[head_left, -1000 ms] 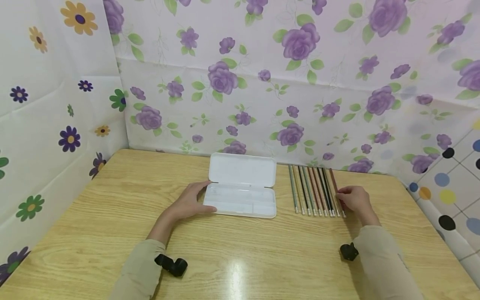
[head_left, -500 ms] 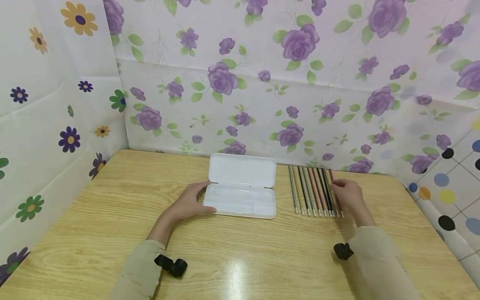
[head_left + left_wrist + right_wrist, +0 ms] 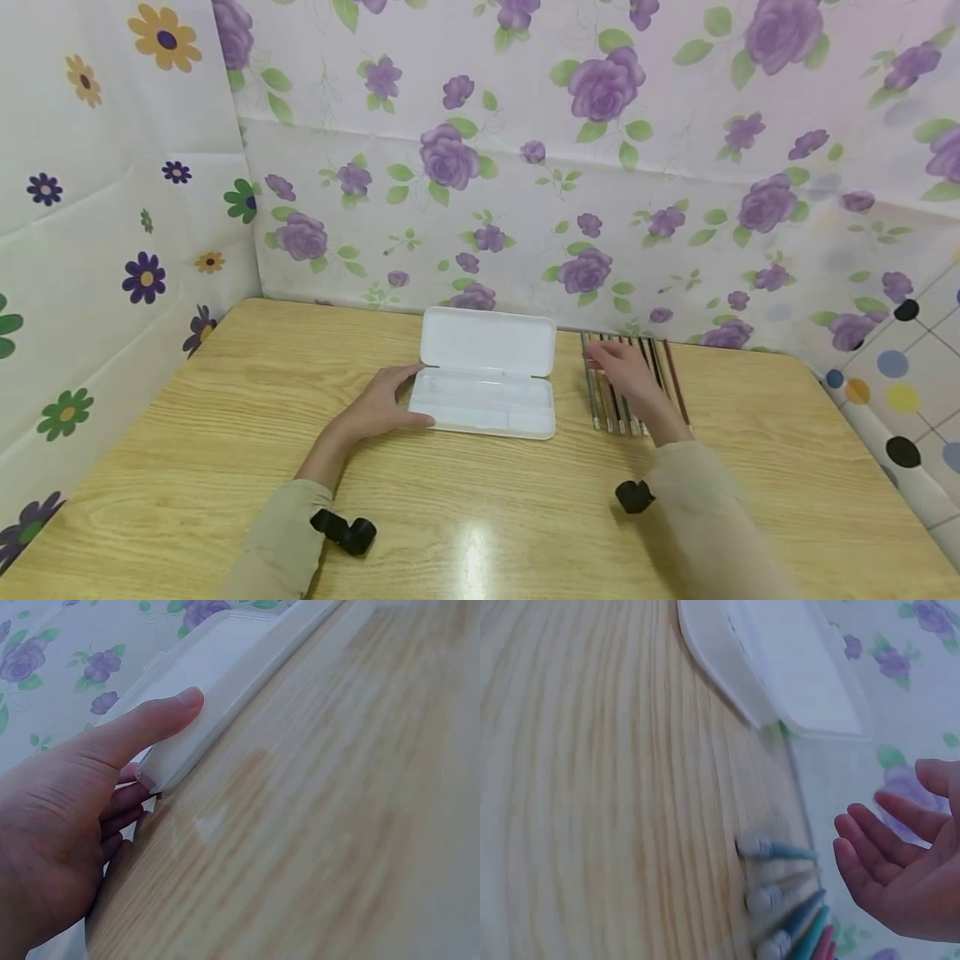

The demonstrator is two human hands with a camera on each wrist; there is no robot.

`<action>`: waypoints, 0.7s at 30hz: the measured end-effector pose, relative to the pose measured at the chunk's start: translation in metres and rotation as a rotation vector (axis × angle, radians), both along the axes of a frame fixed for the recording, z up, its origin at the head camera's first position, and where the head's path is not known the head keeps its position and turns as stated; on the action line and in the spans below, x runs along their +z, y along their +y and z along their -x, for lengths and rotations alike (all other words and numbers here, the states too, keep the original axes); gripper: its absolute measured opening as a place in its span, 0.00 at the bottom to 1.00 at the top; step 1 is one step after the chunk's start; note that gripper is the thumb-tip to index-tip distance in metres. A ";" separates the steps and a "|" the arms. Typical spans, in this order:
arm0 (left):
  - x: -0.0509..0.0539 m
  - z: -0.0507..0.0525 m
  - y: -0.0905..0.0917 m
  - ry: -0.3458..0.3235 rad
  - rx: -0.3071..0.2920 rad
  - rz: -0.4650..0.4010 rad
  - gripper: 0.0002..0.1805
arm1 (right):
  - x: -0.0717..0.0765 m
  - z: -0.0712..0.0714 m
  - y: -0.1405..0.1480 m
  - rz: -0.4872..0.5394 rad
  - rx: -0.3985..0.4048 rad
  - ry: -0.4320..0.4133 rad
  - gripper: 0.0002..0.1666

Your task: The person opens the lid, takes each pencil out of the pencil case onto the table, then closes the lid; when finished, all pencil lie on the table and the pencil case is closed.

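A white pencil case [image 3: 459,417] lies on the table with its lid [image 3: 487,343] raised toward the back wall; its compartments show no contents. My left hand [image 3: 381,407] holds the case's left end, thumb on the front side and fingers at the left end, as the left wrist view also shows. To the right, several pencils lie side by side, a green pencil [image 3: 589,383] leftmost and a red pencil [image 3: 677,383] rightmost. Above the row's left part is my right hand [image 3: 633,379], covering some pencils. In the right wrist view its fingers [image 3: 877,844] are loosely bent with nothing between them.
The wooden table [image 3: 450,508] meets a wall covering with purple flowers [image 3: 450,158] behind the case and pencils. Another flowered sheet [image 3: 112,233] stands on the left. A dotted covering [image 3: 900,367] is at the right edge.
My right hand has moved left, from the red pencil at the right end to above the left part of the row. The left hand has stayed at the pencil case.
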State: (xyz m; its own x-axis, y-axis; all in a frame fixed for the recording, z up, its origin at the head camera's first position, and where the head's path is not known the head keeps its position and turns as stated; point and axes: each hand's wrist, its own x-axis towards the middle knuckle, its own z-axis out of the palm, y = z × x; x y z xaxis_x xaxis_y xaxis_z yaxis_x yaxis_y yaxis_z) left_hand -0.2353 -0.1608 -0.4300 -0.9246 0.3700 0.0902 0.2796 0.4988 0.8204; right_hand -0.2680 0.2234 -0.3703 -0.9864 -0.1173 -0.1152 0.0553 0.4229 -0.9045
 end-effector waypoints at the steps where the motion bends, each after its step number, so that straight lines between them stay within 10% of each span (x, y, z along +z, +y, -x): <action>1: 0.000 0.000 0.000 -0.002 -0.001 -0.002 0.49 | -0.001 0.002 -0.004 0.015 0.006 -0.011 0.35; 11: -0.004 0.004 -0.001 0.012 -0.025 -0.070 0.47 | -0.004 0.029 -0.040 0.318 -0.020 -0.189 0.37; 21: -0.003 0.002 -0.001 -0.023 0.017 0.011 0.51 | 0.000 0.042 -0.060 0.378 -0.130 -0.286 0.34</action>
State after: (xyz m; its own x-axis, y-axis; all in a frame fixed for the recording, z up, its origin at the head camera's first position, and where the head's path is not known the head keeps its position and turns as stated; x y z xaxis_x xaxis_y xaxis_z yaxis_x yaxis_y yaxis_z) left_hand -0.2378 -0.1614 -0.4327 -0.9325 0.3552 0.0654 0.2526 0.5121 0.8210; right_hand -0.3105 0.1635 -0.3698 -0.9307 -0.0815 -0.3566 0.3543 0.0411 -0.9342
